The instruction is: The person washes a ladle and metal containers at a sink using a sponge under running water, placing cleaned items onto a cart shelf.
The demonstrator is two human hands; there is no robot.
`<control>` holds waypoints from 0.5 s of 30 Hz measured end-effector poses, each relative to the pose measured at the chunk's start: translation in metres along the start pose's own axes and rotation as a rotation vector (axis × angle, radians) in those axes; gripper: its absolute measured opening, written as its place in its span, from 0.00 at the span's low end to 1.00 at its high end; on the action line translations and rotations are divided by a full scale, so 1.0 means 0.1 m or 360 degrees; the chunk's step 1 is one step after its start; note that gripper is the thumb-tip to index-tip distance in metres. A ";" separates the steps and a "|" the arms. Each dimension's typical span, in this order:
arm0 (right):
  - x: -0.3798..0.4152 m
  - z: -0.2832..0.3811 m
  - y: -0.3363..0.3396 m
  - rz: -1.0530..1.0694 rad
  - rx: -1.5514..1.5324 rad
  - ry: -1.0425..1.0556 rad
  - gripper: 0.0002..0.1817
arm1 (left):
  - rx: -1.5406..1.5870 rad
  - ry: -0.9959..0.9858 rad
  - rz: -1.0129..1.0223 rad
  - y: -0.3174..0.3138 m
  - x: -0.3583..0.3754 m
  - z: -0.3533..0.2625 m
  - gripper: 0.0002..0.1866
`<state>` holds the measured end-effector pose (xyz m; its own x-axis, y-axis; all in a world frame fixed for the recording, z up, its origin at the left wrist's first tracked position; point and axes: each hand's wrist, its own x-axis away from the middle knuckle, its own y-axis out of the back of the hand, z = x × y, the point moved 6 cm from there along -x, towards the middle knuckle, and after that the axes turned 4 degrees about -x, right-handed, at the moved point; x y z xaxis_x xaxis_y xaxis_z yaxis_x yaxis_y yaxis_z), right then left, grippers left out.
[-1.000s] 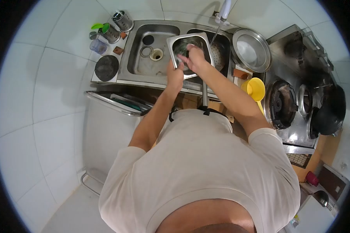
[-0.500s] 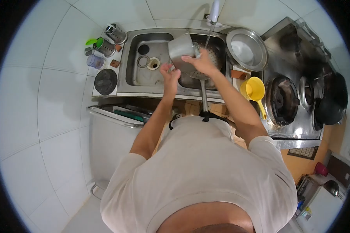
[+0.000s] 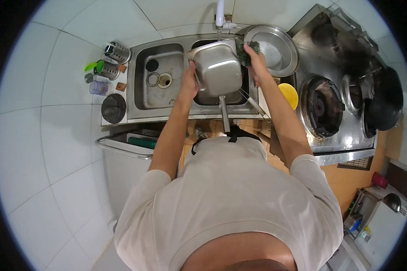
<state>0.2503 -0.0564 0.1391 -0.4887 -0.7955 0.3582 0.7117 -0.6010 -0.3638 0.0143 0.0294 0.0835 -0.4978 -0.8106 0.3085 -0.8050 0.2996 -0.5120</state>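
A square stainless steel pan (image 3: 221,67) is held tilted over the right basin, its shiny outer bottom facing up. My left hand (image 3: 190,82) grips its left edge, thumb on the rim. At the pan's right edge my right hand (image 3: 257,67) is closed on a dark green scouring pad (image 3: 242,53). Below the pan, the metal handle (image 3: 224,115) of a utensil sticks out over the sink's front edge; its head is hidden. A second, thinner handle (image 3: 257,107) slants out to the right. Behind the pan is the white faucet (image 3: 220,16), with water coming from its spout.
The left basin (image 3: 160,97) holds a ring and a black disc by the drain. Steel utensil holders (image 3: 117,53) and a dark round pad (image 3: 113,109) stand left. To the right are a large steel bowl (image 3: 276,47), a yellow dipper (image 3: 288,95) and a stove burner (image 3: 321,106).
The pan has turned so its bottom faces up, and my left hand has taken its left edge. My right hand has moved to the pan's right side, with the scouring pad now showing.
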 end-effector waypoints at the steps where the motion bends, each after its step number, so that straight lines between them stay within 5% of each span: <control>1: -0.04 0.04 0.00 -0.0078 -0.0229 0.0065 0.36 | -0.0198 -0.0105 -0.0052 0.05 0.03 0.01 0.24; 5: 0.09 0.23 -0.19 0.0077 -0.0145 0.0255 0.32 | -0.1050 -0.0380 -0.0132 -0.02 0.25 0.00 0.21; 8: 0.13 0.08 -0.50 0.0162 0.0135 0.0141 0.30 | -0.0885 -0.0384 -0.0178 -0.23 0.34 0.06 0.21; 11: 0.31 0.32 -0.81 0.0613 0.1004 0.0547 0.28 | -0.1088 -0.0581 -0.0117 -0.44 0.50 -0.08 0.24; 13: 0.07 0.33 -0.68 0.0539 0.1280 0.1032 0.30 | -0.1120 -0.0680 -0.0120 -0.54 0.63 -0.18 0.23; 15: -0.05 0.22 -0.57 0.0411 0.1150 0.0975 0.23 | -0.1169 -0.0711 -0.0159 -0.57 0.70 -0.20 0.23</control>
<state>0.2232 -0.0158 0.1771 -0.3069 -0.9208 -0.2407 0.8712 -0.3736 0.3186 0.0189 -0.0345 0.1503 -0.3640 -0.9262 -0.0985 -0.9196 0.3406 0.1957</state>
